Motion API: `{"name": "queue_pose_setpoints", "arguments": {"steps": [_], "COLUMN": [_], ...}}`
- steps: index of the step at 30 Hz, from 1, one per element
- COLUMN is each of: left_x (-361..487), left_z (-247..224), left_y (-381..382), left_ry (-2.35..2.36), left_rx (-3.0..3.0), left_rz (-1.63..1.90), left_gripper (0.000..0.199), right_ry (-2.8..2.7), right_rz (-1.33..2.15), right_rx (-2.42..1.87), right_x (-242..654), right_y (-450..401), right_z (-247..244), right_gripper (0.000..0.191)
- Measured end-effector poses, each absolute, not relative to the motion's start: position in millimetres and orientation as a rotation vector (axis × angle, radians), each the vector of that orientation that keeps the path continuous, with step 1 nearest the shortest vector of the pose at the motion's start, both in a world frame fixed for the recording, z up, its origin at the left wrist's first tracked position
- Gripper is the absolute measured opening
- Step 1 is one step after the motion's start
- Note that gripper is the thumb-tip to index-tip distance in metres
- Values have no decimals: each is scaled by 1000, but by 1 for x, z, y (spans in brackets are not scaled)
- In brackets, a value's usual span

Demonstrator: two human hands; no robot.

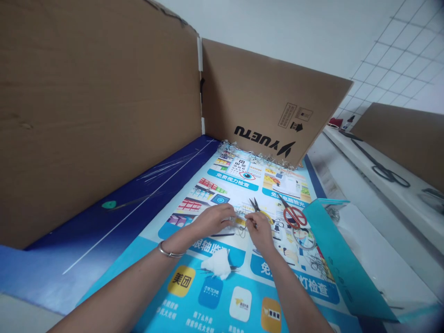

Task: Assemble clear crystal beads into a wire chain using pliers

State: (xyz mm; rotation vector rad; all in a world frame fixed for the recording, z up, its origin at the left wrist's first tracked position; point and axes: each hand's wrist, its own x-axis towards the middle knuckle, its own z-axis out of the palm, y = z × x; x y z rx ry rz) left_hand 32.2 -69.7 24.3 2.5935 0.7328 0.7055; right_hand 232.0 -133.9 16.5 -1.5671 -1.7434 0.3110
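Note:
My left hand (215,219) and my right hand (259,230) face each other just above the printed mat. The fingertips of both are pinched together around a small thin wire piece (242,231) with loops; its exact shape is hard to make out. Close beyond my right hand lie yellow-handled scissors (266,216) with dark blades. Red-handled scissors (294,216) rest a little farther right. A crumpled white tissue (217,264) lies below my hands, with thin dark bits sticking out beside it.
Cardboard panels (104,101) stand at the left and back. Clear crinkled pieces (258,157) line the back panel's foot. On the right are a teal box (350,263), loose wire pieces (317,264) and black scissors (388,173) on a ledge. A green-handled tool (109,204) lies left.

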Motion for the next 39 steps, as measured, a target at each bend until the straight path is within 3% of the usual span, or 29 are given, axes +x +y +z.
{"name": "queue_pose_setpoints", "arguments": {"steps": [12, 23, 32, 39], "left_x": [29, 30, 30, 32], "left_z": [29, 26, 26, 23], "left_y": [-70, -70, -68, -72], "left_ry": [803, 899, 943, 871], "left_rx": [2595, 2592, 2577, 2695], "left_rz": [646, 631, 691, 575], "left_gripper": [20, 23, 19, 48], "right_ry": [-1728, -1732, -1732, -1938], "right_rz": [279, 197, 111, 62], "right_rx": [-1574, -1645, -1696, -1677], "right_x": [233, 234, 235, 232], "right_y": [-134, -135, -137, -139], "right_z": [20, 18, 15, 20], "right_gripper": [21, 9, 37, 54]}}
